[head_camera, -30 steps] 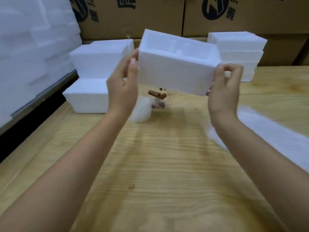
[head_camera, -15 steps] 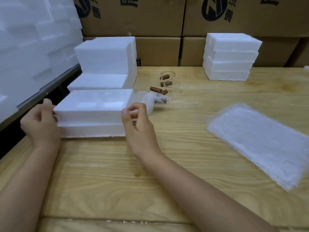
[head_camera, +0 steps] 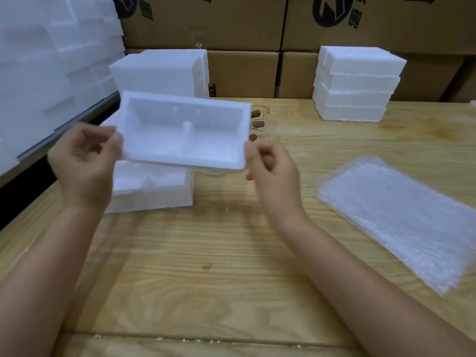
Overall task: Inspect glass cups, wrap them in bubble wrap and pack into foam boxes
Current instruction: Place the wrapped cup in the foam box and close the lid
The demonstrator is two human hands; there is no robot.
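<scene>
Both hands hold up a white foam box half (head_camera: 184, 132), its hollow side with a centre divider facing me. My left hand (head_camera: 83, 161) pinches its left end and my right hand (head_camera: 270, 167) pinches its right end. Directly below, the other foam box half (head_camera: 152, 191) lies open on the wooden table (head_camera: 231, 266). Behind the lifted half stand clear glass cups (head_camera: 268, 124) with brown handles, partly hidden. A stack of bubble wrap sheets (head_camera: 401, 217) lies flat at the right.
A taller stack of foam boxes (head_camera: 164, 70) stands at the back left and another foam stack (head_camera: 358, 83) at the back right. Cardboard cartons (head_camera: 244, 29) line the rear. A wall of foam pieces (head_camera: 46, 60) fills the left side.
The closed foam box was set down on the table at the left. Its upper half now sits lifted off and tilted toward me, with both hands moved to its ends.
</scene>
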